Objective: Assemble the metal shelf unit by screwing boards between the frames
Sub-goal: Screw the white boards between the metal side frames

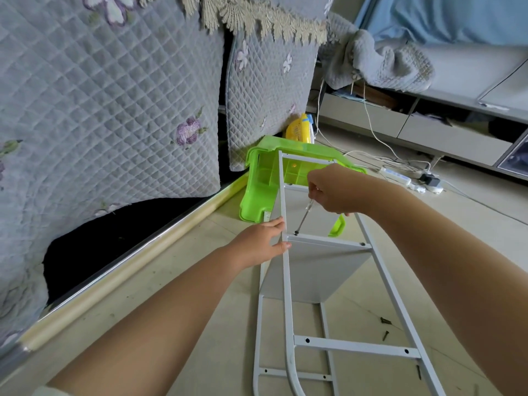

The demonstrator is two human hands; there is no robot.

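shelf unit (pixel 328 281) lies part-built on the floor at centre right: upper white frame (pixel 286 281) over a lower one, with one grey board (pixel 314 270) standing between them under a crossbar (pixel 328 241). right hand (pixel 334 190) has its fingers curled round the handle of a thin screwdriver (pixel 305 215), whose tip sits on a dark screw (pixel 297 232) at the left end of that crossbar. left hand (pixel 263 241) grips the frame's left rail just beside the joint, thumb on the near side and fingers wrapped over.

judgement on the step: keep the driver in line with the screw rather than slanted as it now appears, press down while turning, and hold the rail steady so the hole stays over the board edge. leave final tightening until the far-right hole is also filled.

loose screws (pixel 385 327) lie on the floor near right. a green plastic stool (pixel 263 178) lies tipped beyond the frame, a quilted sofa cover (pixel 114 110) at far left.

screw head seating cannot be made out; the driver handle is hidden in the fist; the frame's near end is cut off.
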